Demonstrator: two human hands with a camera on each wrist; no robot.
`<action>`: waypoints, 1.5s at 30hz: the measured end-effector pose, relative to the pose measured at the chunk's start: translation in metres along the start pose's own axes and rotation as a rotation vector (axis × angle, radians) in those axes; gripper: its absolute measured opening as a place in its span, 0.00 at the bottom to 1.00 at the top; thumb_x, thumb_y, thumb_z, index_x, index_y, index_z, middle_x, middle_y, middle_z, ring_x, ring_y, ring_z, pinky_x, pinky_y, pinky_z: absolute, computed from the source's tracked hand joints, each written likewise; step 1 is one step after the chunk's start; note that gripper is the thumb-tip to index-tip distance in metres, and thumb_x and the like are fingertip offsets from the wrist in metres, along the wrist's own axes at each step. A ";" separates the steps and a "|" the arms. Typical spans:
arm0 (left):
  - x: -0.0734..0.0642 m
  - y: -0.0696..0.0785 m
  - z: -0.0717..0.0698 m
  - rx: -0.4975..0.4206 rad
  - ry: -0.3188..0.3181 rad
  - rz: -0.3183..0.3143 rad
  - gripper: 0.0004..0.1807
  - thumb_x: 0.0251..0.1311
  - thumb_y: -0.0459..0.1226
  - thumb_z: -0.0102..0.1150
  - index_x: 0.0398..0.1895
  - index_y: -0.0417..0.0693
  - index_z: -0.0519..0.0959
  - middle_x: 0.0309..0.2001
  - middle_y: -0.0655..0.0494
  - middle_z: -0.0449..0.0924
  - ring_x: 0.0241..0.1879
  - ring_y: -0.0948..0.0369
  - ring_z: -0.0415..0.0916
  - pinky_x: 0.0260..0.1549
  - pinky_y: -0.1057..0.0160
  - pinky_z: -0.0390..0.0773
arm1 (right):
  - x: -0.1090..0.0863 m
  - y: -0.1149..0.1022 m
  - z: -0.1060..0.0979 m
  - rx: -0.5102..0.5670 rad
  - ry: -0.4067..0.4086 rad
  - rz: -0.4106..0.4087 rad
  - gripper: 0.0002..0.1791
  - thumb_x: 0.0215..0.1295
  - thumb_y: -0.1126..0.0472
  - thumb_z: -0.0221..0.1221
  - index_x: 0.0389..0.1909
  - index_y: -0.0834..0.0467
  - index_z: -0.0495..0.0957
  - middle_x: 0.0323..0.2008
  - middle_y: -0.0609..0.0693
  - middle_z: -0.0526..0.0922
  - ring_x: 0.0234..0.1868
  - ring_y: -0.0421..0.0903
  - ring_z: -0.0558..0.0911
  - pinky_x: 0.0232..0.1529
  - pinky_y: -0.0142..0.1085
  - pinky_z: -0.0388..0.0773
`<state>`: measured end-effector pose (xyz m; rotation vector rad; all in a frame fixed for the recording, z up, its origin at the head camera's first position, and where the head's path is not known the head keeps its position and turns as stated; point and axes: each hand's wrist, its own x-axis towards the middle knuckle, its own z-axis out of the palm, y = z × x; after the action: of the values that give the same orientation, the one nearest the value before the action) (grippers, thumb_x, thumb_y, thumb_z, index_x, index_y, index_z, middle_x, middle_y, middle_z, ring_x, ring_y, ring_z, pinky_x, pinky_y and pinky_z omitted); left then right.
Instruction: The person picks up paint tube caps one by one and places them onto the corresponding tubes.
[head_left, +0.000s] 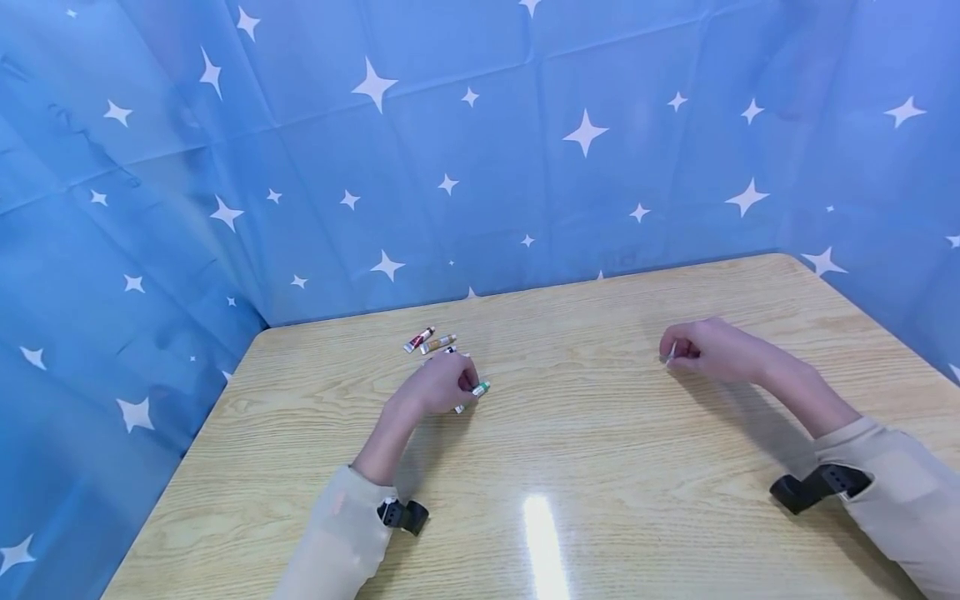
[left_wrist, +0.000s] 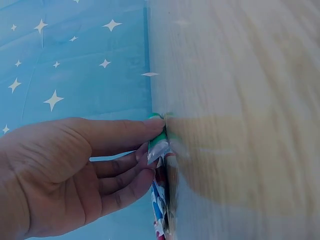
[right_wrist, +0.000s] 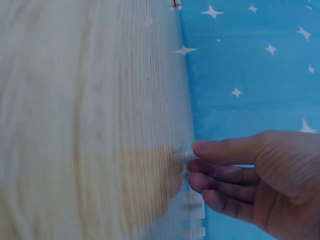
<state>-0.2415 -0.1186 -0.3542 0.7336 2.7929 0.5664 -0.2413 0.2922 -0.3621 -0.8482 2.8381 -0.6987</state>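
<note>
while the left hand (head_left: 438,387) pinches a green-ended tube (head_left: 481,388), the right hand (head_left: 703,348) pinches a small white object (head_left: 671,353)

as viewed from left to right, a blue curtain (head_left: 135,250) with white stars hangs beside and behind the wood-grain table (head_left: 577,417). a red tube (head_left: 420,339) lies at the table's far left, just beside an ochre tube (head_left: 438,343). a dark tube end (head_left: 451,350) shows at the left hand's knuckles; the remainder is hidden. left grip: nearly closed, thumb and fingertips on the green-ended tube, near the ochre tube. right grip: nearly closed, thumb and forefinger on the white object, well apart from the tubes. whether either item clears the surface cannot be told. below the right fingers, pale pieces (right_wrist: 193,210) are too blurred to identify. a black wrist unit (head_left: 813,487) sits at the right sleeve (head_left: 900,492).
</note>
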 end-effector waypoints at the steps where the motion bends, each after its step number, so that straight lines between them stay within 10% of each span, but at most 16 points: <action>1: -0.001 0.000 0.000 0.004 0.000 -0.003 0.04 0.60 0.30 0.69 0.36 0.40 0.83 0.30 0.56 0.80 0.30 0.63 0.75 0.35 0.64 0.78 | 0.000 0.000 0.001 0.000 0.004 -0.002 0.04 0.67 0.69 0.63 0.40 0.60 0.81 0.30 0.42 0.82 0.33 0.41 0.80 0.33 0.35 0.77; 24: -0.008 -0.002 0.002 -0.111 -0.039 0.028 0.03 0.58 0.31 0.68 0.30 0.42 0.83 0.26 0.58 0.78 0.25 0.64 0.72 0.28 0.67 0.74 | -0.005 -0.001 0.006 -0.090 0.060 -0.003 0.04 0.64 0.72 0.63 0.32 0.61 0.79 0.27 0.43 0.79 0.28 0.37 0.75 0.29 0.36 0.74; 45: -0.010 0.005 -0.002 -0.222 0.120 0.064 0.03 0.59 0.30 0.67 0.35 0.42 0.82 0.30 0.58 0.81 0.30 0.64 0.76 0.32 0.66 0.78 | -0.002 -0.045 -0.003 -0.070 0.344 -0.053 0.02 0.67 0.68 0.64 0.39 0.60 0.82 0.30 0.44 0.83 0.30 0.39 0.79 0.31 0.34 0.78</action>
<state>-0.2307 -0.1201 -0.3496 0.7665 2.7583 0.9443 -0.2175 0.2613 -0.3393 -0.8934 3.1694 -0.8285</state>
